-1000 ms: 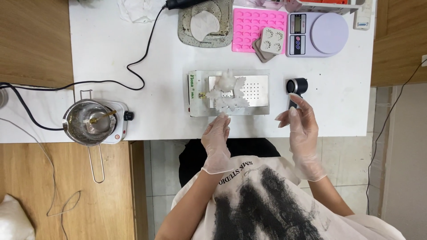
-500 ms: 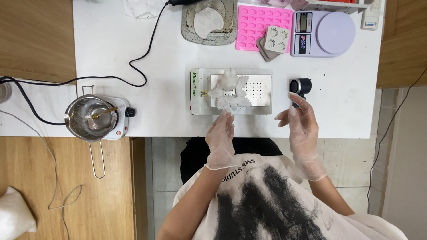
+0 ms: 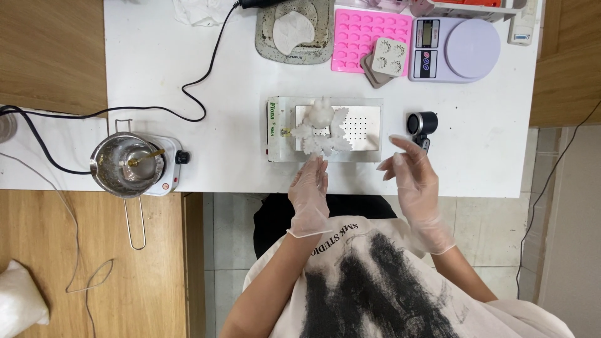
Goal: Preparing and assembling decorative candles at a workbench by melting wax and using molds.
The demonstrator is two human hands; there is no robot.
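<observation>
A white sculpted piece point(image 3: 322, 128), petal-like, rests on a flat metal plate device point(image 3: 363, 125) at the middle of the white table point(image 3: 219, 81). My left hand point(image 3: 308, 195), in a clear glove, reaches with its fingertips to the piece's near edge and holds nothing. My right hand point(image 3: 410, 178), gloved too, hovers with fingers apart near the plate's right front corner, just short of a small black cylinder point(image 3: 421, 124).
A small pot point(image 3: 124, 166) with a long handle sits on a white hotplate at the left, its black cable point(image 3: 188, 94) crossing the table. At the back stand a pink mould tray point(image 3: 365, 39), small moulds point(image 3: 385, 59), a lilac scale point(image 3: 454, 47) and a grey dish point(image 3: 294, 31).
My right hand has drifted left, from beside the black cylinder toward the plate's right corner. The left hand stays at the white piece's near edge.
</observation>
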